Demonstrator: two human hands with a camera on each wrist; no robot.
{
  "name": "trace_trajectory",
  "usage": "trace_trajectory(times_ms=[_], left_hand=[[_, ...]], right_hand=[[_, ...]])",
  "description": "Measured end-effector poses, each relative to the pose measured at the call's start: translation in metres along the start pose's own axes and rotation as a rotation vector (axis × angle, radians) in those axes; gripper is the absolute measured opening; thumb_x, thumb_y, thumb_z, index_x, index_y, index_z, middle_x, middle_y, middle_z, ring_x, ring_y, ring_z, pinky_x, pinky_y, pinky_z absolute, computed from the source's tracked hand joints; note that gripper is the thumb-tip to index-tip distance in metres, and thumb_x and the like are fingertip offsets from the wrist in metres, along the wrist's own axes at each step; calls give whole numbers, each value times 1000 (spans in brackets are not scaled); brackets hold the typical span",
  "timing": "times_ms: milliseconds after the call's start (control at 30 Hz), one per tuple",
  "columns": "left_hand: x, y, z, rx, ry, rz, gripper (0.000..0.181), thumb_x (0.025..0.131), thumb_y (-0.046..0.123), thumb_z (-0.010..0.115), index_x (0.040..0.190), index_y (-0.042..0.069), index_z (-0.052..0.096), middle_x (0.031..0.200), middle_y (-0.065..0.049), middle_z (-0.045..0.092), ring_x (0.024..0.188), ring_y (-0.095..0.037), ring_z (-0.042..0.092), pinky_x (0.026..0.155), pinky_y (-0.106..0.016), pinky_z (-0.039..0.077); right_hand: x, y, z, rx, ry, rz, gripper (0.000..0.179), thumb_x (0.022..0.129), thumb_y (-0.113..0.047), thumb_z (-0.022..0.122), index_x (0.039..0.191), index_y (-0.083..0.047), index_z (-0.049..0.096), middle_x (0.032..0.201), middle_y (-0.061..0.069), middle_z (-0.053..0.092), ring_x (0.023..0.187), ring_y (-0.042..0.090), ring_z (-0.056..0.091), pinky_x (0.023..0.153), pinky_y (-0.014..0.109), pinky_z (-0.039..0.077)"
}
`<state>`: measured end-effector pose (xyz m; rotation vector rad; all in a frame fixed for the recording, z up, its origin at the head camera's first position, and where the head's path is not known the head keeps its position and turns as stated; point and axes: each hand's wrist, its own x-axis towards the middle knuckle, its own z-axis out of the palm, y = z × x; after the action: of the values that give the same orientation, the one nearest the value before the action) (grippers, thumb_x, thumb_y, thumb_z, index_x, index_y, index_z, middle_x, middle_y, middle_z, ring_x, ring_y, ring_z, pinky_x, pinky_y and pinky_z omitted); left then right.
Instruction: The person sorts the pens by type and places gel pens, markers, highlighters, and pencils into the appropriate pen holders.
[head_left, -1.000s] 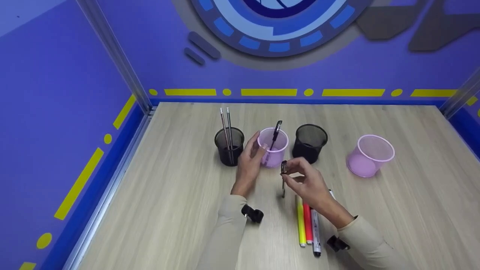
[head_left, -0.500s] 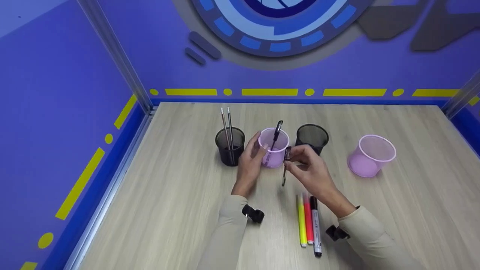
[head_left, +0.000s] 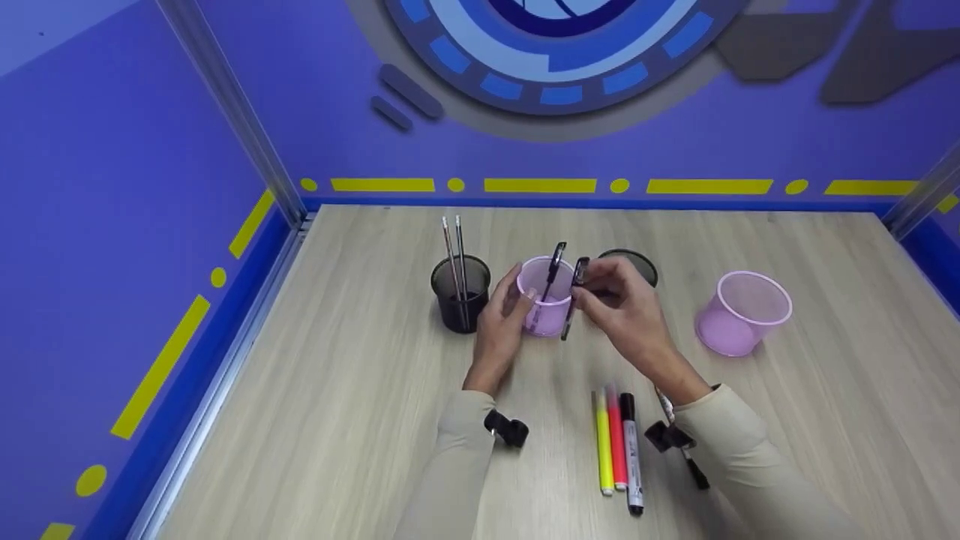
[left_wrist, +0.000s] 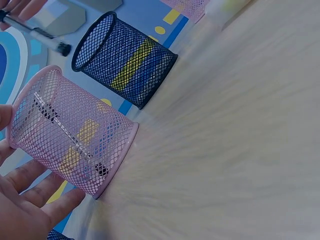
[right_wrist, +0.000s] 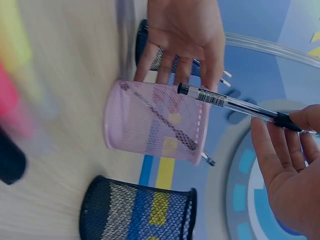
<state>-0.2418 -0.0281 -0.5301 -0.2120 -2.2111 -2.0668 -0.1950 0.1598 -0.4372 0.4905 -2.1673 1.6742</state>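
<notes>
Starting at the left on my head feed, I've got a left black mesh cup (head_left: 447, 311) upright on the table (head_left: 337, 412), two pencils (head_left: 460, 240) standing in it with their eraser ends up. Right beside it comes the left hand (head_left: 499, 330), thumb at the front and fingers round the side, holding the near pink mesh cup (head_left: 551, 319) upright. Inside that cup leans a black-capped pen (head_left: 554, 266), its top poking out past the rim. Next along, here's the second pen (right_wrist: 240, 106), tilted and outside the cup, its lower end near the rim (contact I can't judge from here). The right hand (head_left: 630, 311) pinches it near the upper end between thumb and fingers. Below that hand I see a yellow marker (head_left: 605, 450), a red marker (head_left: 617, 450) and a grey marker (head_left: 634, 465) side by side; behind it, a half-hidden black cup (head_left: 639, 266). Under the right sleeve (head_left: 739, 442) a black-ended stick (head_left: 698, 474) peeps out, mostly covered, and farthest right stands another pink cup (head_left: 727, 331).
</notes>
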Motion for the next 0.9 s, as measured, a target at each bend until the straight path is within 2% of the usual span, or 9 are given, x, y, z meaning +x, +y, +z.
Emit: trace_trajectory(times_ms=[200, 600, 900], left_hand=[[0, 0, -1, 12, -3, 14, 57, 105, 33, 65, 159, 20, 52, 153, -8, 58, 141, -20, 54, 119, -37, 40], [2, 0, 0, 35, 4, 19, 55, 106, 29, 65, 159, 20, 52, 151, -8, 60, 140, -21, 56, 119, -36, 40], [1, 0, 0, 21, 11, 19, 56, 105, 28, 66, 159, 20, 52, 151, -8, 60, 140, -21, 55, 119, -34, 40]], right_hand=[[12, -5, 1, -10, 39, 4, 28, 93, 10, 75, 117, 8, 61, 103, 14, 69, 92, 16, 68, 83, 21, 59], [35, -10, 3, 108, 92, 14, 28, 91, 13, 74, 114, 11, 60, 100, 15, 68, 88, 15, 69, 77, 26, 62], [46, -5, 6, 103, 140, -22, 26, 94, 8, 74, 117, 8, 61, 106, 15, 68, 90, 17, 71, 74, 26, 62]])
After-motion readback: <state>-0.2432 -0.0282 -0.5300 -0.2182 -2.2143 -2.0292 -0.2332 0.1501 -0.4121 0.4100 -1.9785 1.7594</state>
